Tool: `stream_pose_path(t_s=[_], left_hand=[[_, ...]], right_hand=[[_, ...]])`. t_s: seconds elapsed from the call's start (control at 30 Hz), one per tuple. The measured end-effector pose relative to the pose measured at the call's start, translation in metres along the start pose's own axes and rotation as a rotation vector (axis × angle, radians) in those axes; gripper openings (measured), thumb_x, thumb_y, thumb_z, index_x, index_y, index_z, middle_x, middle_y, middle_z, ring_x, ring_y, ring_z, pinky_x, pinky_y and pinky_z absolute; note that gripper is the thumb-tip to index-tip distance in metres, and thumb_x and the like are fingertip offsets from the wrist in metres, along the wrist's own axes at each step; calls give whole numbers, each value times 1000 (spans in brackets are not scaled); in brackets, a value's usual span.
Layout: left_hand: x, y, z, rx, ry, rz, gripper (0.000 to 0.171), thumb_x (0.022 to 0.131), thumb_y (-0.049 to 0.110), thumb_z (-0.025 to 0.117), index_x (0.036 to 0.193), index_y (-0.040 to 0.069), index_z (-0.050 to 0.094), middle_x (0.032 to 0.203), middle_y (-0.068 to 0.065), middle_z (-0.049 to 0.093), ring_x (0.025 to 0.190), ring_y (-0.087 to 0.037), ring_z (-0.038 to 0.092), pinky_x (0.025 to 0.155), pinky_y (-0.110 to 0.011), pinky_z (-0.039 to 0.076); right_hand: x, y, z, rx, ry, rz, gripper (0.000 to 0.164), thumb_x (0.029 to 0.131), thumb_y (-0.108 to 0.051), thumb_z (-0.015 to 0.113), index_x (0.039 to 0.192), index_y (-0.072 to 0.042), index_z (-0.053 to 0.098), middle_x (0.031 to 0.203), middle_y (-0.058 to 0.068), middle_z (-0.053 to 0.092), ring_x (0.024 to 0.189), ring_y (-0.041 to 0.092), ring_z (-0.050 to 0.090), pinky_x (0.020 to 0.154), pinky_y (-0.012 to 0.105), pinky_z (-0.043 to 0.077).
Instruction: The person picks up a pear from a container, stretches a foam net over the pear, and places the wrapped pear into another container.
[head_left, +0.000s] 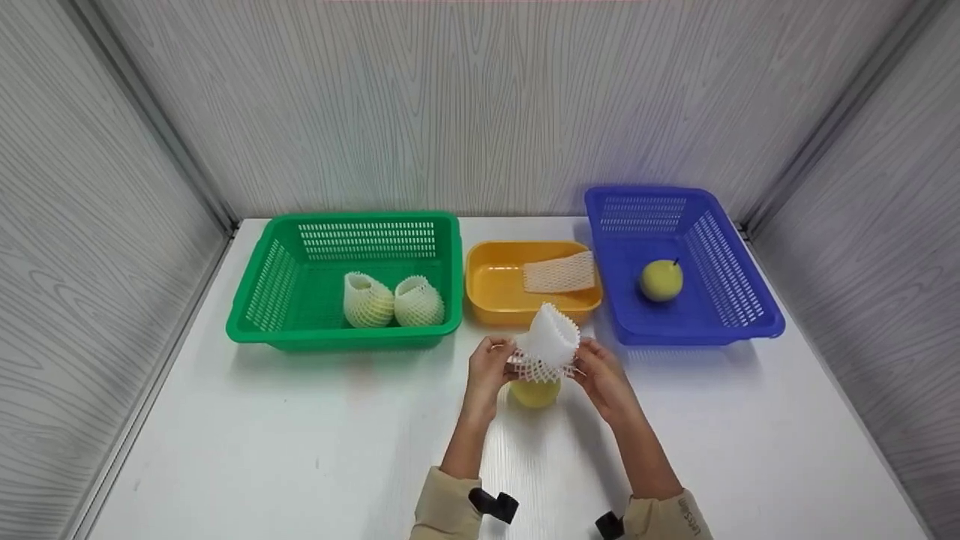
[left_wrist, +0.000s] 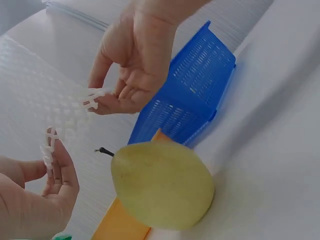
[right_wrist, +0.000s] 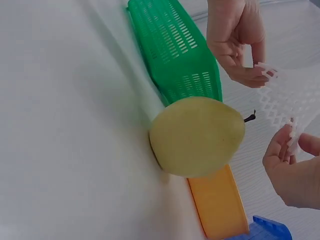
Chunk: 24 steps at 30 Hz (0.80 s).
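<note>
My left hand (head_left: 489,369) and right hand (head_left: 601,376) pinch opposite edges of a white foam net sleeve (head_left: 553,339), its lower rim spread between them. Directly below the sleeve a yellow-green pear (head_left: 535,393) stands on the white table. Both wrist views show this pear (left_wrist: 162,185) upright with its dark stem, apart from the sleeve (right_wrist: 287,97) and from the fingers. In the right wrist view, thumb and fingertips of the right hand (right_wrist: 290,175) nip the net's edge, and the left hand (right_wrist: 237,45) does likewise on the other side.
A green basket (head_left: 345,337) at the left holds two net-covered pears (head_left: 369,301). The orange bin (head_left: 495,308) behind the hands contains a flat foam net (head_left: 559,273). To the right, a blue basket (head_left: 697,330) holds one bare pear (head_left: 661,280).
</note>
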<state>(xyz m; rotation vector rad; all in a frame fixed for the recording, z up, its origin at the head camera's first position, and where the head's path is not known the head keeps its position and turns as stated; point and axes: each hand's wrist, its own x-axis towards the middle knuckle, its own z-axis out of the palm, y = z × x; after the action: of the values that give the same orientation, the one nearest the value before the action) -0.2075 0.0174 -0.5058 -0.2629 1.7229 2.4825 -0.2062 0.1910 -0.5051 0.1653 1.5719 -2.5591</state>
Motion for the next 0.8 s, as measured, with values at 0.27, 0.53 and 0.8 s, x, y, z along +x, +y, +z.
stream_pose_path(t_s=[0.27,0.53,0.8], left_hand=[[8,-17,-12,292,5,12,14,93,10,54,98,-3,53,78,-8,60,50,-11,54,52,-30,52],[13,-28,-13,410,46,1,13,92,11,55,95,-1,54,79,-9,58,53,-12,51,55,-36,53],[12,-27,-16,619,50,100,13,92,13,56,92,0,55,81,-10,57,64,-22,61,59,-36,52]], right_hand=[[9,15,-8,-414,118,41,9,88,0,48,93,2,55,78,4,55,68,13,52,59,26,47],[14,24,-12,-544,140,21,11,86,0,51,95,5,57,73,5,55,63,14,53,55,26,47],[14,27,-12,-623,145,-7,9,86,3,49,92,5,55,72,7,51,59,14,51,54,28,48]])
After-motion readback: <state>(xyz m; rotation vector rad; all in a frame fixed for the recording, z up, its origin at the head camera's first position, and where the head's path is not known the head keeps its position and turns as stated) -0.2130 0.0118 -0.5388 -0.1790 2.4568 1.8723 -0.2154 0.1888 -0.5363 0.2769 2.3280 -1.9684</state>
